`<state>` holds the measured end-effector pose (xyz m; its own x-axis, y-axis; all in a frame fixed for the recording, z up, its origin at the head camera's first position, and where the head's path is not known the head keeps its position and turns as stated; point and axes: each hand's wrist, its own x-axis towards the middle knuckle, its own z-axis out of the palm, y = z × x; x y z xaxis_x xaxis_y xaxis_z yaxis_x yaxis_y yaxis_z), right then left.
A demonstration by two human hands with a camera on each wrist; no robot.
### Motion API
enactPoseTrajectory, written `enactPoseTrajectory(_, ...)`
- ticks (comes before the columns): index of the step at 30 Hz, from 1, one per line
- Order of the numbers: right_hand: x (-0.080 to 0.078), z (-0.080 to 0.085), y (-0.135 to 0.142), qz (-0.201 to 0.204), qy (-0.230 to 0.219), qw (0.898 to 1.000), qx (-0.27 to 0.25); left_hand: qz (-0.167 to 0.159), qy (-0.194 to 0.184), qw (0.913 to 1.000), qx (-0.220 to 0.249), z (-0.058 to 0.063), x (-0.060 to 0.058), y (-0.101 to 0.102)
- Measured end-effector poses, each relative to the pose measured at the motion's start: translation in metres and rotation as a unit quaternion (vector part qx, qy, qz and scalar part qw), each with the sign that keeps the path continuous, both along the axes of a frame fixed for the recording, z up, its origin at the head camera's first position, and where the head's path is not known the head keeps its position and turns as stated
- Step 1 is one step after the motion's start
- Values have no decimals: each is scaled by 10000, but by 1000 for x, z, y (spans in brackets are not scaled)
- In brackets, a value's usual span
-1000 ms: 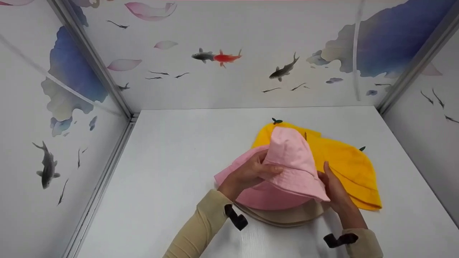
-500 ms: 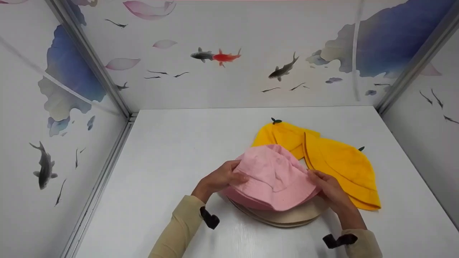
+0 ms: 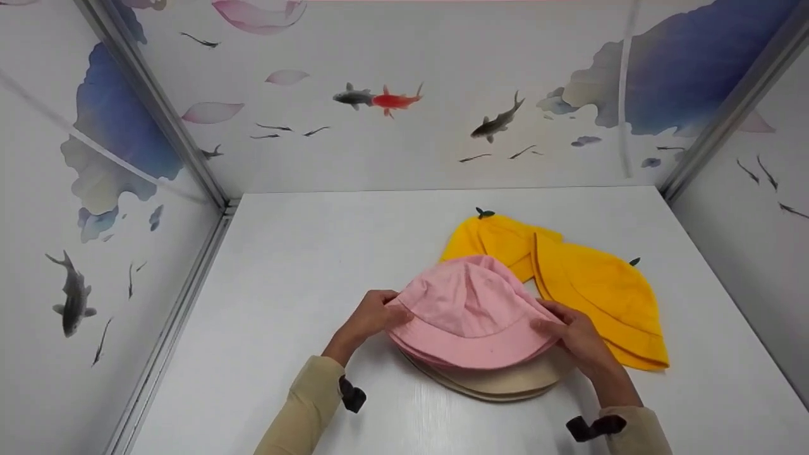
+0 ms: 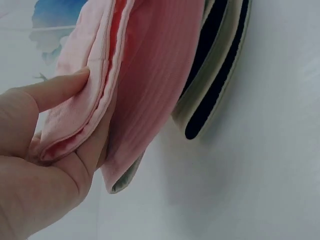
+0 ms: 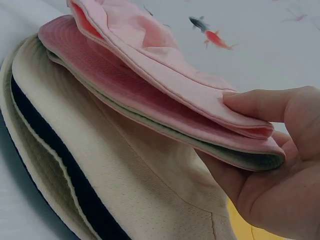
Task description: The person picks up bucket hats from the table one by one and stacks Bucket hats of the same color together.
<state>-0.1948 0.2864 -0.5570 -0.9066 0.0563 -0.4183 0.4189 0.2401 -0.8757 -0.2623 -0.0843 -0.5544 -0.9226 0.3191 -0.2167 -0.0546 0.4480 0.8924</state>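
A light pink bucket hat [image 3: 471, 303], folded flat, lies over a darker pink hat [image 4: 155, 75] on top of a stack. Beneath these are beige hats [image 3: 515, 382] with dark lining, brims toward the person. At the left end of the light pink brim, my left hand [image 3: 370, 319] pinches it, thumb above and fingers below; the darker brim hangs just beside those fingers. My right hand [image 3: 578, 338] grips the right end. In the right wrist view its thumb presses on the light pink brim and its fingers pass under the darker pink brim as well.
Two yellow hats [image 3: 603, 303] with small green leaf tips lie behind and to the right of the stack, partly overlapping. The white table [image 3: 297, 253] is bounded by panels printed with fish, with metal frame posts [image 3: 158, 107] at the corners.
The light pink hat has come down from being held up and tilted, and now lies spread over the stack. My left hand has moved left along its brim; the right thumb now presses on top.
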Motion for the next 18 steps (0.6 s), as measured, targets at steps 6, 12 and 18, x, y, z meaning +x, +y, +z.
enactPoseTrajectory(6, 0, 0, -2, 128, 20, 9998, -161, 288, 387, 9970, -601, 4, 4, 6)
enactPoseTrajectory(12, 2, -3, 2, 268, 152, 9990, -326, 297, 656, 9938, -849, -3, 3, 6)
enactPoseTrajectory(18, 4, -4, 5, 375, 250, 9982, -401, 561, 196, 9963, -612, -11, 1, -1)
